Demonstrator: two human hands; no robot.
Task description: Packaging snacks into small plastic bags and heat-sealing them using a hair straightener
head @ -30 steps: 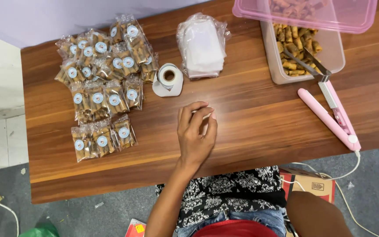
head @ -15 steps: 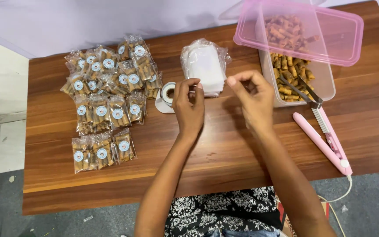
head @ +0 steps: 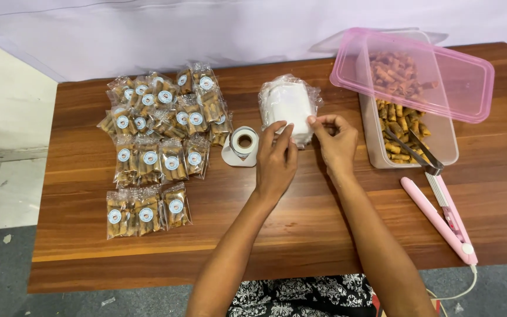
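A good part of the packing is looking done: many sealed packets (head: pixel 162 138) of brown rolled snacks, each bearing a round sticker, are lying in rows on the left of the bench (head: pixel 300 235). Much is left too, judging by the tub (head: pixel 441 149) at the right, which is holding plenty of loose snacks (head: pixel 400 126), with its pink lid (head: pixel 465 82) resting tilted across the top and metal tongs (head: pixel 415 152) leaning inside. A pink sealer (head: pixel 438 220) is lying near the right edge, its cord trailing off the bench. A sticker roll (head: pixel 243 141) is sitting just beside the packets.

The bag stack (head: pixel 289 105), a clear-wrapped bundle of empty white bags, is lying at the middle back of the bench, and both hands are working at its near end. The left hand (head: pixel 276 161) is reaching forward, palm down, its grip narrow, fingertips touching the bundle's lower left edge. The right hand (head: pixel 338 144) is angling in from the right, thumb and forefinger pinching narrowly at the lower right corner; whether a single bag is caught between them cannot be told. Both forearms are stretching out from the near edge, converging on the bundle.
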